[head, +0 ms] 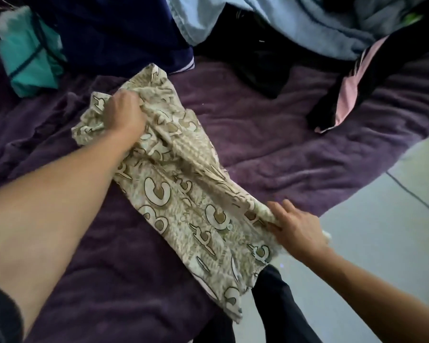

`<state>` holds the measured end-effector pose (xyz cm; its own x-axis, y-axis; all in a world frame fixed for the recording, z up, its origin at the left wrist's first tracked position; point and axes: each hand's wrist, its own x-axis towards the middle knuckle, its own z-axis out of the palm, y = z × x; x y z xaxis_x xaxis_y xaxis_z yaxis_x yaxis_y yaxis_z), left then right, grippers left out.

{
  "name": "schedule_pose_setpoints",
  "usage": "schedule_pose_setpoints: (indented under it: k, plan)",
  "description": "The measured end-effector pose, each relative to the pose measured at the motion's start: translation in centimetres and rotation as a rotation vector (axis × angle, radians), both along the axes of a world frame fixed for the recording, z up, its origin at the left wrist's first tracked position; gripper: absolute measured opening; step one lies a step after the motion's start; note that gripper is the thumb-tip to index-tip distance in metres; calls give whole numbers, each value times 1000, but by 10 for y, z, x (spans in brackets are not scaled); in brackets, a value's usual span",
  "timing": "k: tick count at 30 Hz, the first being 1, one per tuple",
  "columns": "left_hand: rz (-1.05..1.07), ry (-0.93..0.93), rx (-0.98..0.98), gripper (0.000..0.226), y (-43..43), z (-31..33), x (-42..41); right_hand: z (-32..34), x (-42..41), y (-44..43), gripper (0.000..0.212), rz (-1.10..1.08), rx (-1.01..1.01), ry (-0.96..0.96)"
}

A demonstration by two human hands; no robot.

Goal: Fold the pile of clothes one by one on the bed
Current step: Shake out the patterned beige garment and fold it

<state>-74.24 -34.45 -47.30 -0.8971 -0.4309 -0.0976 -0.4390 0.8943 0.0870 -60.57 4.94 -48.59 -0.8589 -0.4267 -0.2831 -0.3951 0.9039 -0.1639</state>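
Cream cloth with a tan letter print [183,194] lies stretched across the purple blanket of the bed [258,134], running from about 11 o'clock down to 6 o'clock, where its lower end hangs over the bed's edge. Our left hand [125,112] is at the cloth's upper end, at 10 o'clock, its fingers curled tight around a bunched handful of the fabric. Our right hand [297,231] rests on the cloth's right-hand edge at 4 o'clock, its fingers fairly straight and a little spread, touching the fabric. The cloth is wrinkled along its length between our two hands.

The rest of the pile sits along the far side of the bed: a teal garment [27,58] at 10 o'clock, a navy garment [109,28] at 11, a pale blue garment [258,21] at 12 to 1, a black garment [263,65] just below it, and a black and pink garment [352,78] at 2. Pale floor [382,219] shows at 3 to 5 o'clock.
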Motion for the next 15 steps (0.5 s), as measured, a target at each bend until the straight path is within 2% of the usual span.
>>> schedule_pose_setpoints:
  k: [2, 4, 6, 8, 10, 11, 13, 15]
  plan:
    - [12, -158, -74, 29, -5, 6, 3, -2, 32, -15, 61, 99, 1, -13]
    - [22, -297, -175, 45, -4, 2, 18, -9, 60, -32, 62, 190, 49, -63]
    - [-89, -172, -192, 51, 14, -2, 36, -6, 76, -44, 41, 254, 54, -83]
    - [-285, -30, -85, 48, 38, -8, 51, -3, 75, -47, 14, 224, -93, -87]
    - [-507, -117, -103, 48, 51, -27, 71, -5, 67, -43, 25, 129, -228, -104]
    - [-502, -236, -118, 52, 48, -38, 78, -9, 64, -39, 30, 116, -229, -109]
    - [-305, -458, -54, 61, 35, -52, 88, -15, 64, -31, 37, 200, -185, -171]
    - [-217, -511, -33, 68, 38, -53, 94, -15, 72, -21, 37, 320, -202, -268]
